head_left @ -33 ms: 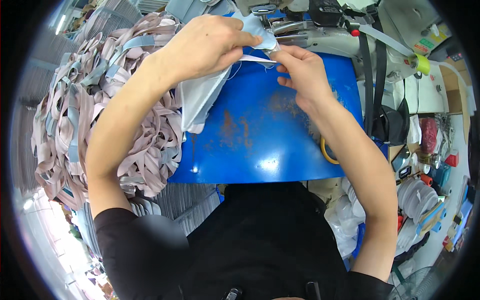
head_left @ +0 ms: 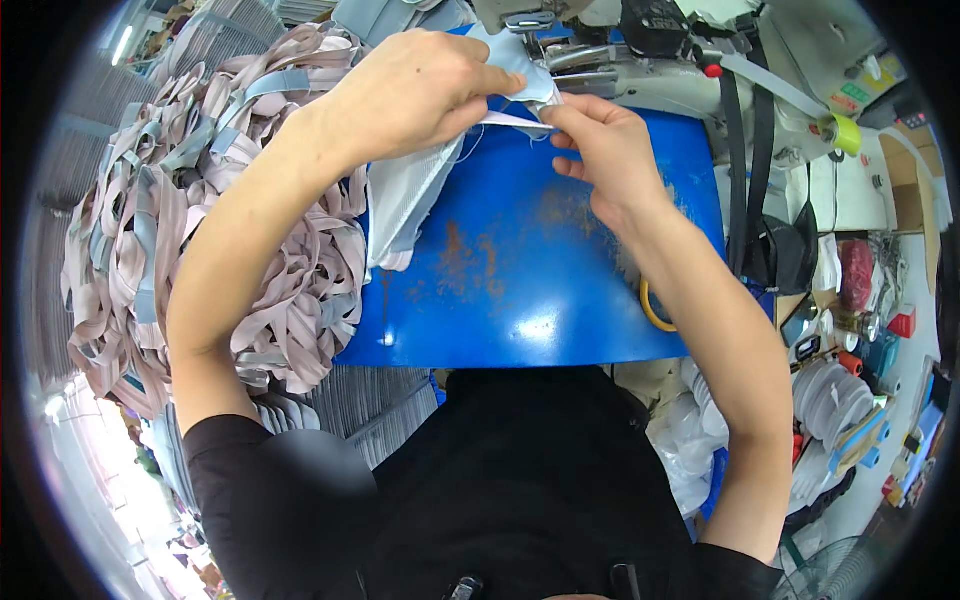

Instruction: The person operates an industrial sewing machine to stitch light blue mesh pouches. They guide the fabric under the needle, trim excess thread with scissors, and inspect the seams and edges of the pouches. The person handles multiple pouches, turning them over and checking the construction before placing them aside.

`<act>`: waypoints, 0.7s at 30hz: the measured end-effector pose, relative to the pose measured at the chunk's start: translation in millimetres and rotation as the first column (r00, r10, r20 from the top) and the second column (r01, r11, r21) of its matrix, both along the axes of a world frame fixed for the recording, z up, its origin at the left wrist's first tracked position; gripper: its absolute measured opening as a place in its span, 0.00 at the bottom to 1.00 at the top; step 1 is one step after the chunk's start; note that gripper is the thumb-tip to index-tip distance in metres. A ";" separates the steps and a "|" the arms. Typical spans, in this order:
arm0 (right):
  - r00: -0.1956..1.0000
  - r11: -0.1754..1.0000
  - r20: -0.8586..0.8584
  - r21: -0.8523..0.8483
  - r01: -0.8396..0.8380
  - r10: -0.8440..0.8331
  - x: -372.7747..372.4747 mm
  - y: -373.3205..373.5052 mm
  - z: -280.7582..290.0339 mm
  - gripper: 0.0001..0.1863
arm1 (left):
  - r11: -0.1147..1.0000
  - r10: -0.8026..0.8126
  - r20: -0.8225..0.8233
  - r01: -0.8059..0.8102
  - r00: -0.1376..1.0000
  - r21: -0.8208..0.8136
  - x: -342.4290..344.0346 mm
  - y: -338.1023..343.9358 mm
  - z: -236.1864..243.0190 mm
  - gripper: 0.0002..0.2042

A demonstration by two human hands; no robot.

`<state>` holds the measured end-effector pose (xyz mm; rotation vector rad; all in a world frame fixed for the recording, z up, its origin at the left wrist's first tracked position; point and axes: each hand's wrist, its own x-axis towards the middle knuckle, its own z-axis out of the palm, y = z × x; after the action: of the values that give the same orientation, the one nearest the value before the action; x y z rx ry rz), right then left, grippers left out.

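Note:
At the sewing machine point(head_left: 530, 22), my left hand point(head_left: 435, 85) is closed on a light blue fabric piece point(head_left: 510, 62), its index finger stretched along the cloth. A pale white fabric part point(head_left: 405, 200) with a stitched edge and loose threads hangs below this hand over the table. My right hand point(head_left: 605, 140) pinches the right-hand edge of the cloth between thumb and index finger, its other fingers curled loosely. A narrow white strip point(head_left: 515, 122) runs between the two hands. The needle area is partly hidden by metal guides and cloth.
The blue table point(head_left: 540, 290) has brown worn patches. A big heap of pink and grey-blue fabric strips point(head_left: 290, 250) lies at left. A yellow ring point(head_left: 655, 305) sits beside my right forearm. Black straps point(head_left: 760, 150) hang at right. Stacked grey pieces point(head_left: 375, 410) stand below the table.
The hanging white part has shifted slightly right. Both hands keep nearly the same place and hold, with the cloth at the right fingertips turned a little.

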<state>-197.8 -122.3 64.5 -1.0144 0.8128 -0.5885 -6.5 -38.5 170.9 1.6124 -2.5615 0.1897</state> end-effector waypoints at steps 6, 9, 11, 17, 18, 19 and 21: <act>0.996 0.992 0.079 0.118 0.034 -0.044 9.5 -0.9 1.9 0.13 | 0.994 0.113 0.155 -0.111 0.981 -0.022 -14.2 -3.1 -2.4 0.19; 0.994 0.990 0.077 0.126 0.066 -0.076 13.1 -2.2 2.6 0.13 | 0.990 0.140 0.237 -0.134 0.961 -0.038 -18.6 -6.6 -5.8 0.17; 0.994 0.990 0.073 0.125 0.069 -0.078 14.5 -2.8 1.3 0.13 | 0.988 0.154 0.248 -0.142 0.957 -0.065 -21.2 -6.4 -9.5 0.17; 0.990 0.989 0.112 0.129 0.073 -0.088 18.3 -5.4 -4.4 0.13 | 0.979 0.201 0.275 -0.182 0.940 -0.093 -34.4 -5.5 -17.1 0.17; 0.989 0.988 0.113 0.132 0.077 -0.092 18.7 -5.4 -4.5 0.13 | 0.976 0.214 0.268 -0.195 0.939 -0.097 -37.3 -5.8 -18.9 0.18; 0.989 0.988 0.114 0.135 0.081 -0.097 18.7 -5.0 -3.9 0.14 | 0.973 0.227 0.261 -0.207 0.938 -0.100 -39.6 -6.3 -20.4 0.18; 0.988 0.987 0.122 0.138 0.083 -0.100 18.4 -4.1 -3.7 0.14 | 0.970 0.242 0.269 -0.224 0.932 -0.096 -42.0 -7.4 -21.7 0.18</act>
<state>-179.4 -126.4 60.8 -0.8128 0.7769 -0.6629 -48.5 -45.9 149.1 1.9913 -2.5127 0.5529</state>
